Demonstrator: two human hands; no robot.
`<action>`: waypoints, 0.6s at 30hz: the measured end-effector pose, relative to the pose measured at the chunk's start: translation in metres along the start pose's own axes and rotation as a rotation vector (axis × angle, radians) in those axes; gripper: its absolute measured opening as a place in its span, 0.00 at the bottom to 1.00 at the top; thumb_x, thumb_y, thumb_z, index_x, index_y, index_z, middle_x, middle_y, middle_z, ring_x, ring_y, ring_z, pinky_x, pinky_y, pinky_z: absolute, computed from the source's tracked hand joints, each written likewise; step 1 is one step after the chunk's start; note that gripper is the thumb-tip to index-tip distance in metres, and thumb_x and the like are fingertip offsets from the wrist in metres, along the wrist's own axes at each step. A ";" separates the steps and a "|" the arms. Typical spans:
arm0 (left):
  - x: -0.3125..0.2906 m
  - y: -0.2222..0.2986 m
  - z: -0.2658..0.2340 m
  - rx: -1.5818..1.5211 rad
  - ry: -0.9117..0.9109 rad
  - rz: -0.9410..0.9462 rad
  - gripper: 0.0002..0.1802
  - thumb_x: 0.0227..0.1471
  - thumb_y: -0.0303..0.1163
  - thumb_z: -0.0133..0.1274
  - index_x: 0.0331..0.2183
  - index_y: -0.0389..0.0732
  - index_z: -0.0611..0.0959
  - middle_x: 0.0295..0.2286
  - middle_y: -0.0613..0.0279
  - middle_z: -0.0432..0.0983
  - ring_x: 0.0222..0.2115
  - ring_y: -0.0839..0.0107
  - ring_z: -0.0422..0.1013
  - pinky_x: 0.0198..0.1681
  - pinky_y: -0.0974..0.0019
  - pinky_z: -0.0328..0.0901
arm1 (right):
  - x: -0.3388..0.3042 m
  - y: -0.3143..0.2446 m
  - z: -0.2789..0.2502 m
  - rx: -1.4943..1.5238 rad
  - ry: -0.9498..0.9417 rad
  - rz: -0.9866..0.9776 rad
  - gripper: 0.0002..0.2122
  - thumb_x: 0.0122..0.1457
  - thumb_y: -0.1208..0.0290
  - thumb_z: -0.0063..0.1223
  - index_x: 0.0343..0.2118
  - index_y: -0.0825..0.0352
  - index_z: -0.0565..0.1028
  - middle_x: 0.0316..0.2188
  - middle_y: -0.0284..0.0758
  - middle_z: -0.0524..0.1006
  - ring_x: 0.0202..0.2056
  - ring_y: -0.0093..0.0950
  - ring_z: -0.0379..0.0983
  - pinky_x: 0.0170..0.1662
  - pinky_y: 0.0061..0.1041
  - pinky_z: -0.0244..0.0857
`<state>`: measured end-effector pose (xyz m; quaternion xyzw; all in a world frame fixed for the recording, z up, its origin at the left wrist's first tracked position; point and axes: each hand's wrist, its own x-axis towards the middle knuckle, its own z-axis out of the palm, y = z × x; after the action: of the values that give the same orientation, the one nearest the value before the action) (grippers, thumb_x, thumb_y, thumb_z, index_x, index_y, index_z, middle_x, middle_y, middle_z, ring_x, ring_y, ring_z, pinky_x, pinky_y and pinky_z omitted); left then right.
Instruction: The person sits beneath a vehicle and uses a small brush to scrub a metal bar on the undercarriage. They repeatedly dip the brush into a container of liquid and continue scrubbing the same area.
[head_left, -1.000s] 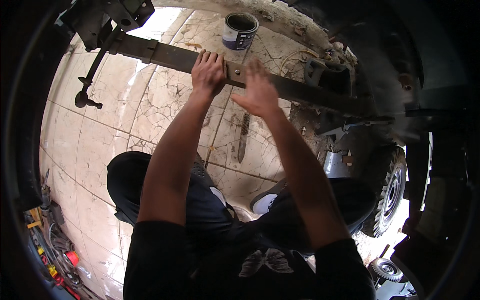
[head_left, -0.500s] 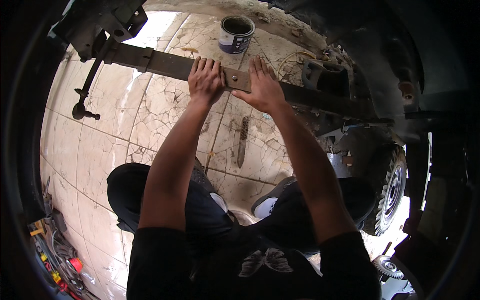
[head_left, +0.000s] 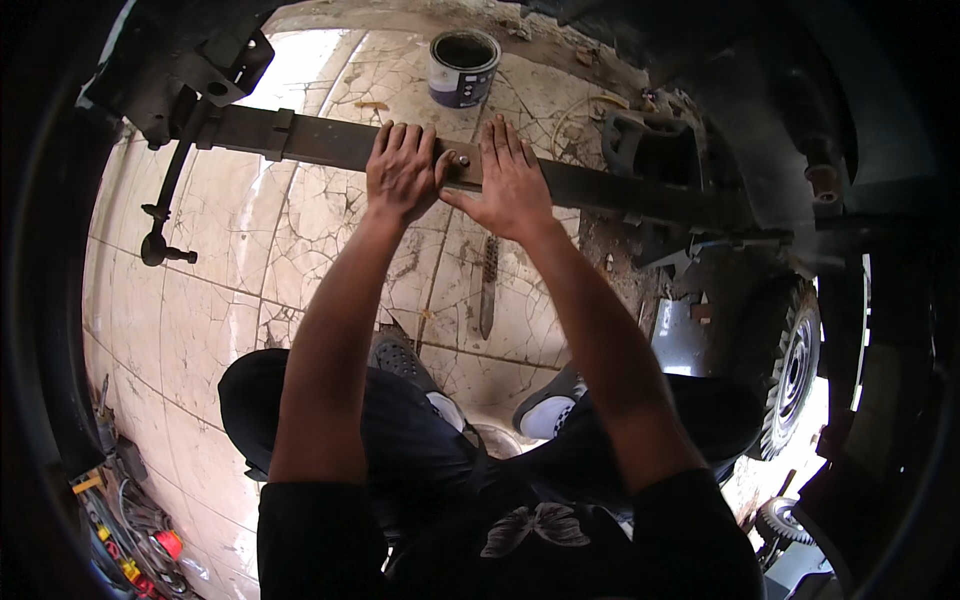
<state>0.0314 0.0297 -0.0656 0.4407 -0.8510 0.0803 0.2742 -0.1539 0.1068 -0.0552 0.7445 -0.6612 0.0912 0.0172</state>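
Note:
A long, dark leaf spring (head_left: 330,143) runs crosswise under a vehicle, with a small bolt head (head_left: 463,161) at its middle. My left hand (head_left: 402,178) grips the spring just left of the bolt, fingers curled over the far edge and thumb close to the bolt. Right of the bolt, my right hand (head_left: 512,190) lies flat across the spring. Its fingers stretch past the far edge, and its thumb points toward my left hand. The underside of the spring under both hands is hidden.
An opened paint can (head_left: 465,70) stands beyond the spring. A narrow file-like tool (head_left: 488,290) lies on the cracked tile floor between my feet. A rod with a joint (head_left: 155,245) hangs at left. Tools and cables (head_left: 130,540) lie lower left, a tyre (head_left: 795,370) at right.
My left thumb has come in beside the bolt. Both hands stay on the spring, and the view has shifted slightly.

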 end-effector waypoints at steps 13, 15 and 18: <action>0.000 0.008 -0.003 0.018 -0.127 0.028 0.24 0.67 0.51 0.51 0.47 0.38 0.82 0.43 0.50 0.78 0.51 0.52 0.72 0.65 0.50 0.58 | -0.015 0.021 -0.010 -0.008 -0.013 0.085 0.58 0.58 0.28 0.55 0.75 0.77 0.49 0.76 0.57 0.49 0.77 0.47 0.43 0.78 0.45 0.42; 0.001 0.004 -0.005 0.009 -0.150 0.037 0.27 0.67 0.52 0.50 0.48 0.37 0.82 0.44 0.49 0.79 0.52 0.51 0.72 0.67 0.49 0.58 | -0.009 0.009 -0.010 -0.050 -0.033 0.039 0.58 0.58 0.28 0.54 0.75 0.77 0.49 0.76 0.56 0.48 0.78 0.46 0.42 0.78 0.44 0.41; -0.003 0.002 -0.007 0.012 -0.138 0.014 0.28 0.67 0.54 0.49 0.49 0.37 0.81 0.44 0.49 0.78 0.52 0.52 0.71 0.66 0.50 0.58 | -0.028 0.041 -0.020 -0.033 -0.019 0.011 0.58 0.56 0.32 0.60 0.74 0.78 0.49 0.76 0.56 0.50 0.77 0.47 0.46 0.78 0.43 0.41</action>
<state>0.0339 0.0354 -0.0612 0.4409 -0.8703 0.0567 0.2119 -0.1994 0.1317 -0.0438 0.7414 -0.6667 0.0735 0.0226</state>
